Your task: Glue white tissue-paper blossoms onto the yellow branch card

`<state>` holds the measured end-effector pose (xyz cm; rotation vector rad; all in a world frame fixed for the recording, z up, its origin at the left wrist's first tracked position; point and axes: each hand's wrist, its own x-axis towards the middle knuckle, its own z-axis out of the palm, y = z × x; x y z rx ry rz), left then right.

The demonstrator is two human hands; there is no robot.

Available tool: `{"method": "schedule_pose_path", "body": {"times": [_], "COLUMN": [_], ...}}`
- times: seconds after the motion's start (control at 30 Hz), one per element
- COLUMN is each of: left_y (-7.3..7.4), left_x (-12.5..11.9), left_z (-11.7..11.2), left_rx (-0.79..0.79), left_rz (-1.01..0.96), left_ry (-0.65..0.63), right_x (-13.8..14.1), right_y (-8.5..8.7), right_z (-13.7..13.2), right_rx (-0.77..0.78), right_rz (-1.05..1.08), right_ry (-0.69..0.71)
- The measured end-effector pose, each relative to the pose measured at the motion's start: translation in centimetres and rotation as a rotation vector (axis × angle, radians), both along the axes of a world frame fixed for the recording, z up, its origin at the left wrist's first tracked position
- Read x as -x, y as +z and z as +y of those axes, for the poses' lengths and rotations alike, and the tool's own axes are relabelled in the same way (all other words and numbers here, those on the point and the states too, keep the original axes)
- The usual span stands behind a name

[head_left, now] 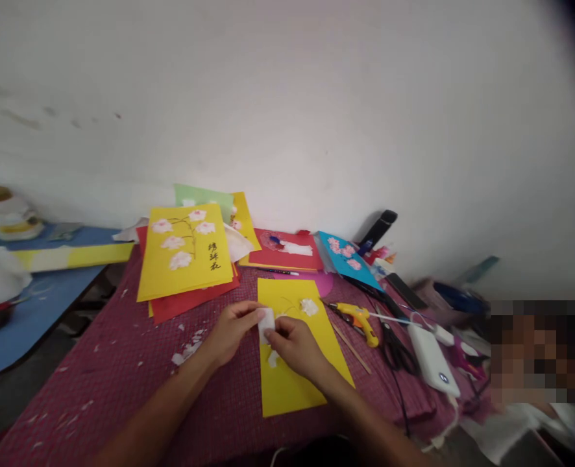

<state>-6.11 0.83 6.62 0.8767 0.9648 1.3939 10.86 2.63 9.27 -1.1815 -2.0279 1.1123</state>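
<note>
Both hands meet over a yellow sheet (297, 389) that lies on the table. My left hand (232, 329) pinches the upper part of a small white paper piece (267, 319). Lower down, my right hand (294, 344) grips the same piece between thumb and finger. On the sheet, a white paper flower (309, 307) sits at the upper right beside thin drawn stems, and a white bit (272, 359) shows below my hands. White paper scraps (187, 350) lie left of my left forearm.
A yellow glue gun (360, 319), black scissors (397, 350) and a white power bank (433, 360) with cables lie to the right. Finished yellow flower cards (185, 253), a red card (287, 250) and a blue card (348, 259) stand along the wall. A person sits at far right.
</note>
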Motion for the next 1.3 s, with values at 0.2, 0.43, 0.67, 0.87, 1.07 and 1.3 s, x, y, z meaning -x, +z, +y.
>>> {"method": "schedule_pose_path", "body": {"times": [0.2,0.43,0.67,0.87,1.07,1.3], "left_y": [-0.1,-0.2,-0.1,-0.3,-0.8,0.0], "left_x": [-0.1,-0.3,-0.5,-0.8,-0.5,-0.7], "left_z": [-0.1,-0.1,0.0,0.0,0.0,0.0], "left_rx": [0.02,0.045,0.078,0.081,0.07,0.081], "left_rz": [0.137,0.279,0.3,0.344,0.309,0.286], "left_ry": [-0.153,-0.13,-0.092,-0.115,-0.107,-0.084], "right_x": [-1.0,-5.0,-20.7,-26.5,-26.4,-27.2], "right_y": [-0.1,0.2,2.0,0.8,0.5,2.5], "right_z": [-0.4,-2.0,1.5,3.8,4.2,3.4], "right_rx": [-0.036,-0.151,-0.261,-0.091,-0.073,-0.036], "right_rz": [-0.077,-0.138,-0.689,-1.048,-1.062,-0.988], "right_ry": [0.032,0.011,-0.537,-0.557,-0.522,-0.478]}}
